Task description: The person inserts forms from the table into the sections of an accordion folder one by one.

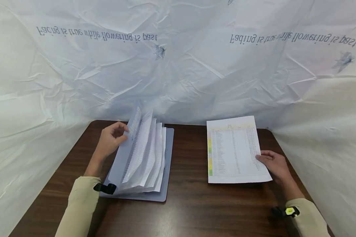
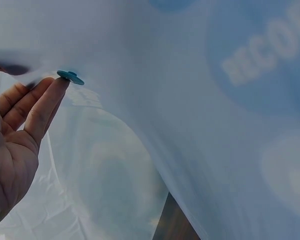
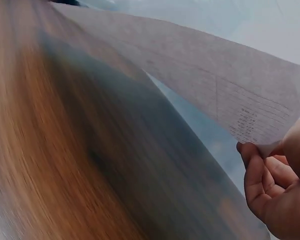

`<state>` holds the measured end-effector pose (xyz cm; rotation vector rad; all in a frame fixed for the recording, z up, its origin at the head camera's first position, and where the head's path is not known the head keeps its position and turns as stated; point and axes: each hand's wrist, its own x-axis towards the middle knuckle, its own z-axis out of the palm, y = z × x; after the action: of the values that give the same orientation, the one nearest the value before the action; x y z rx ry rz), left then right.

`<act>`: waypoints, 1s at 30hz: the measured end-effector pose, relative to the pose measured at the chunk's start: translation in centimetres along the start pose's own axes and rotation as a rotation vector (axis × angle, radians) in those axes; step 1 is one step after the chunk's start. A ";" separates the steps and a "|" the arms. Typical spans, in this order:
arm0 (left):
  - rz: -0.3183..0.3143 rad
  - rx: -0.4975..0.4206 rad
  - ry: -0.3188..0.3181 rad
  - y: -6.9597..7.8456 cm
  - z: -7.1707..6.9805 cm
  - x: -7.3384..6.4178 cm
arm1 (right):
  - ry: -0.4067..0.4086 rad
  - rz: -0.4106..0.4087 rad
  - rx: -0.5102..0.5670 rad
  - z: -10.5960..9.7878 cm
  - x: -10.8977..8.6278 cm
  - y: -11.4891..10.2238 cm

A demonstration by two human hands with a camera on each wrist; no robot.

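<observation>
On the left of the table, a bluish-grey file folder (image 1: 169,148) stands partly opened, with several printed sheets (image 1: 149,154) fanned out inside. My left hand (image 1: 109,140) pinches the edge of its raised translucent cover (image 1: 121,161). Up close in the left wrist view, a teal snap button (image 2: 70,77) sits on the cover at the fingertips of the left hand (image 2: 22,135). My right hand (image 1: 275,165) holds a printed sheet of paper (image 1: 229,151) by its right edge, thumb on top. Seen from the right wrist, the sheet (image 3: 190,60) is lifted off the table.
The dark brown wooden table (image 1: 187,204) has rounded far corners. White crinkled sheeting (image 1: 190,82) with printed lettering surrounds it at the back and both sides. Each wrist wears a small black camera, one at the left sleeve (image 1: 81,204) and one at the right.
</observation>
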<state>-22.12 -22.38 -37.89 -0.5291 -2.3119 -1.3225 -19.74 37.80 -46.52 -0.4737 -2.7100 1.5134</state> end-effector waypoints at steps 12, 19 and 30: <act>0.005 -0.006 0.011 -0.1 0.0 0.0 | -0.024 -0.021 0.157 2.9 -1.6 -2.3; 0.012 -0.002 0.020 0.1 0.0 0.1 | -0.052 -0.022 0.227 4.5 -2.3 -3.3; 0.014 0.001 0.020 0.0 -0.1 0.1 | -0.092 -0.016 0.303 7.3 -3.2 -4.3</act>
<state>-22.17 -22.44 -37.83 -0.5293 -2.2883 -1.3146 -18.88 28.82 -46.36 -0.3803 -2.4713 1.9414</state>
